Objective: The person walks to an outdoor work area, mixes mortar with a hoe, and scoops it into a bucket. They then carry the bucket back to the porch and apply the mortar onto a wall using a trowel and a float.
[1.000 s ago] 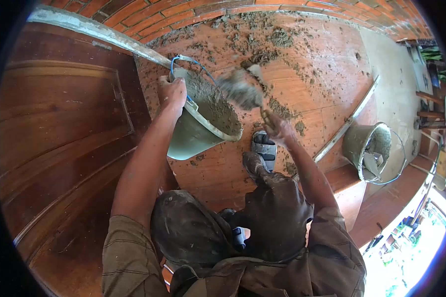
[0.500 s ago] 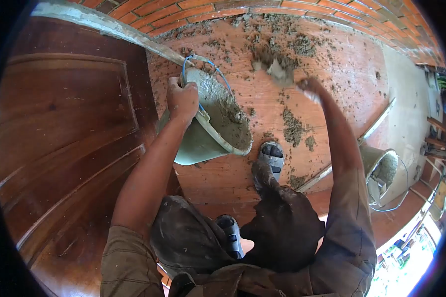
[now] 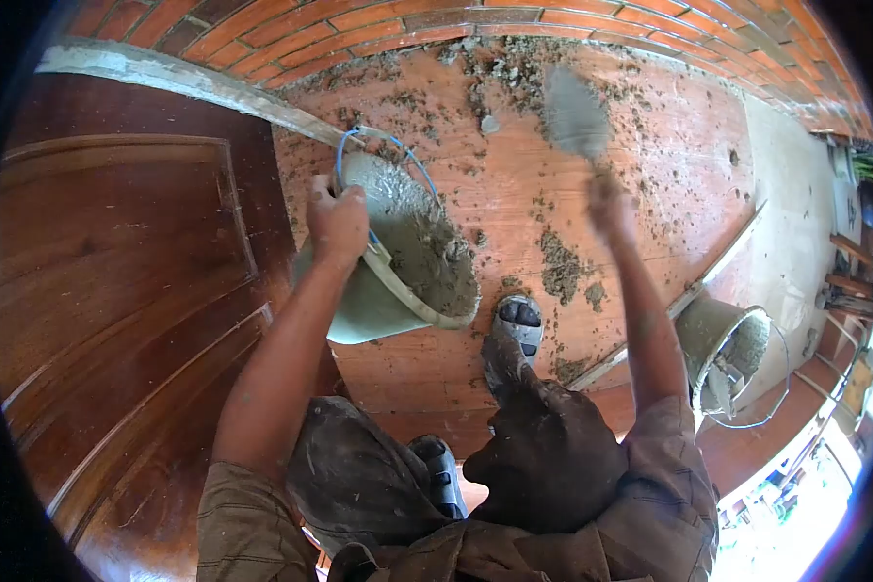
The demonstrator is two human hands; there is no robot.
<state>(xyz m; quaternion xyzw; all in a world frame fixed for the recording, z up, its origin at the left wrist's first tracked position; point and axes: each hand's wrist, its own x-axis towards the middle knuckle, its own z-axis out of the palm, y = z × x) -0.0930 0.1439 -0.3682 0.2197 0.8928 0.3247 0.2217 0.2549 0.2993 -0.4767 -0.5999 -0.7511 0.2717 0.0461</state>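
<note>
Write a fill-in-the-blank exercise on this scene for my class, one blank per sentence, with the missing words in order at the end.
The left hand grips the near bucket, whose handle is coloured ____.
The right hand holds a trowel, blurred here, over the spattered ____.
The far bucket is off to the person's ____.
The wall is built of orange ____.

Missing words: blue; floor; right; bricks.

The left hand (image 3: 339,221) is closed in a grip, its forearm angled up and inward. The right hand (image 3: 612,207), slightly blurred, is closed at the end of an outstretched arm.
</note>
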